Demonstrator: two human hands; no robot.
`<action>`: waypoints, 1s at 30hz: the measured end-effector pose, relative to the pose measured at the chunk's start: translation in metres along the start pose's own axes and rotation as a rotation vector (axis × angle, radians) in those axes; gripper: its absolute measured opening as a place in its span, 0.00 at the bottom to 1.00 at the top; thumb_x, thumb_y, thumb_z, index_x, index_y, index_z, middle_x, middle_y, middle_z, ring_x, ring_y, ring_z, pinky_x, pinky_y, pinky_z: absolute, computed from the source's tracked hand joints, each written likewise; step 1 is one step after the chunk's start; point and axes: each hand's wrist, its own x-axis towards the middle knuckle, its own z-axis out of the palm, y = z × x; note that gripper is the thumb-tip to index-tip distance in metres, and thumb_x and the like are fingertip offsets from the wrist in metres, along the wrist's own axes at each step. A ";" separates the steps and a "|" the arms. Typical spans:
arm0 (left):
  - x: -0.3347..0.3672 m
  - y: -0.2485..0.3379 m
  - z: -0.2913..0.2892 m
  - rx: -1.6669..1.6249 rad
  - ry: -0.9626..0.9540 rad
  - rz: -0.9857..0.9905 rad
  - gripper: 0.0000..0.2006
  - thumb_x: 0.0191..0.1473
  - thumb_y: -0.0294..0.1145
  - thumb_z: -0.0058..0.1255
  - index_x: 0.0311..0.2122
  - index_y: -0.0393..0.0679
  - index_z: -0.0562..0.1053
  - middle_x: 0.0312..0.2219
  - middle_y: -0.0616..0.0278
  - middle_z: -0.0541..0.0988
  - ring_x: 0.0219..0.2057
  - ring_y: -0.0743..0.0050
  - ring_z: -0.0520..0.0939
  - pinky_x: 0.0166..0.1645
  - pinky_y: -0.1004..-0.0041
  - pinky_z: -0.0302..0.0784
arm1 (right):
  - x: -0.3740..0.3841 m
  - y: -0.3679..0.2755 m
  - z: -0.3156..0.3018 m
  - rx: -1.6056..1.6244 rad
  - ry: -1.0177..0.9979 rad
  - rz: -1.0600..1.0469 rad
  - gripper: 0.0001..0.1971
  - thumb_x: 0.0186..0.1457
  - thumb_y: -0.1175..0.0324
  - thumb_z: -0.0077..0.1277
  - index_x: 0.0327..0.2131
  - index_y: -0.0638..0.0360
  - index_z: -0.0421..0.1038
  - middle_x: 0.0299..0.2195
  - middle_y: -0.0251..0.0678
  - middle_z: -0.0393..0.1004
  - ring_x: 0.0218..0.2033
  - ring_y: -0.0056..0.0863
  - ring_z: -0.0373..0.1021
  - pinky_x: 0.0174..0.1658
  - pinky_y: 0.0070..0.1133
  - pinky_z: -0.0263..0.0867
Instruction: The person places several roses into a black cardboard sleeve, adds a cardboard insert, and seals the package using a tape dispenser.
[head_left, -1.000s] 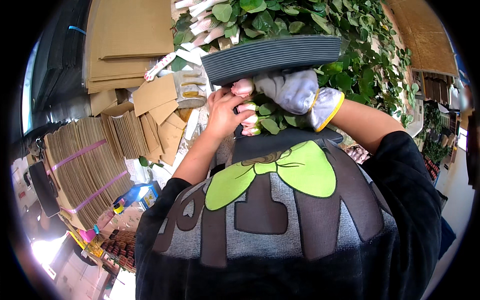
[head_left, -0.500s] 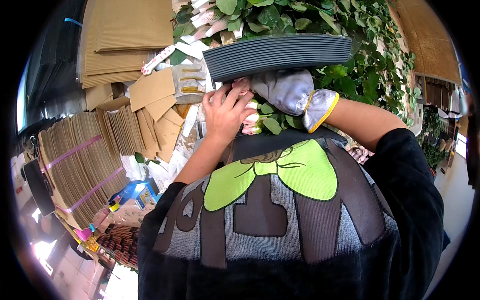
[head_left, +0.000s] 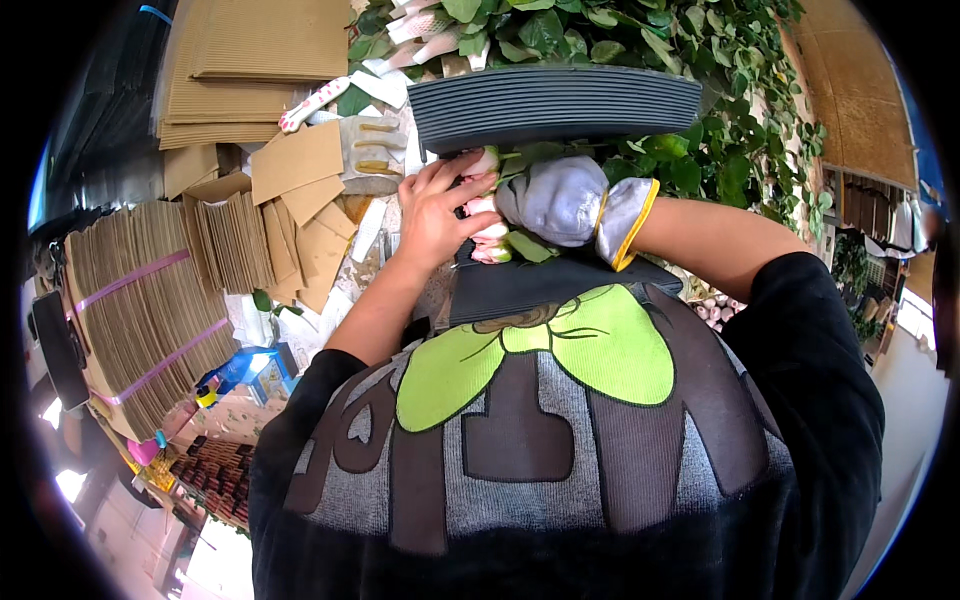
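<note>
I look down on a cluttered desk (head_left: pixel 385 235) strewn with cardboard sheets (head_left: pixel 260 60), bundled stacks (head_left: pixel 135 310) to my left and leafy greenery (head_left: pixel 720 90) ahead. The rose stems (head_left: pixel 490 215), pale pink buds with green leaves, sit bunched between my hands under a ribbed dark tray (head_left: pixel 555 105). My bare left hand (head_left: pixel 435 215) curls closed around them; my gloved right hand (head_left: pixel 560 200) clasps them too.

We wear a black sweatshirt with a grey front panel and a lime-green bow shape; our right hand (head_left: pixel 560 200) wears a grey, yellow-cuffed glove; our left hand (head_left: pixel 437 215) is bare.
</note>
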 end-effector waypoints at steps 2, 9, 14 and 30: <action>0.000 0.000 0.000 0.000 -0.006 -0.007 0.22 0.33 0.46 0.64 0.40 0.59 0.79 0.51 0.73 0.73 0.52 0.64 0.69 0.56 0.60 0.53 | -0.004 -0.001 0.001 0.142 0.046 0.025 0.04 0.45 0.65 0.52 0.25 0.52 0.73 0.20 0.36 0.72 0.23 0.37 0.72 0.23 0.26 0.66; -0.025 0.005 -0.028 -0.248 0.263 -0.275 0.12 0.42 0.32 0.62 0.36 0.49 0.79 0.37 0.64 0.76 0.40 0.63 0.75 0.46 0.69 0.65 | -0.035 0.004 -0.015 0.138 0.220 -0.063 0.03 0.46 0.65 0.47 0.27 0.48 0.65 0.18 0.30 0.65 0.16 0.25 0.65 0.17 0.20 0.59; -0.038 0.005 -0.046 -0.047 0.110 -0.227 0.08 0.44 0.27 0.60 0.33 0.43 0.79 0.28 0.62 0.76 0.28 0.65 0.75 0.40 0.71 0.69 | -0.040 -0.024 -0.076 -0.807 0.284 -0.176 0.05 0.48 0.68 0.44 0.31 0.46 0.64 0.18 0.28 0.64 0.14 0.21 0.63 0.15 0.18 0.56; -0.002 0.007 -0.033 -0.175 0.063 0.030 0.22 0.39 0.31 0.62 0.44 0.43 0.76 0.46 0.57 0.75 0.46 0.59 0.75 0.50 0.66 0.69 | -0.031 -0.018 -0.059 -0.257 0.190 -0.071 0.08 0.48 0.69 0.48 0.34 0.52 0.70 0.24 0.33 0.72 0.23 0.33 0.72 0.23 0.25 0.67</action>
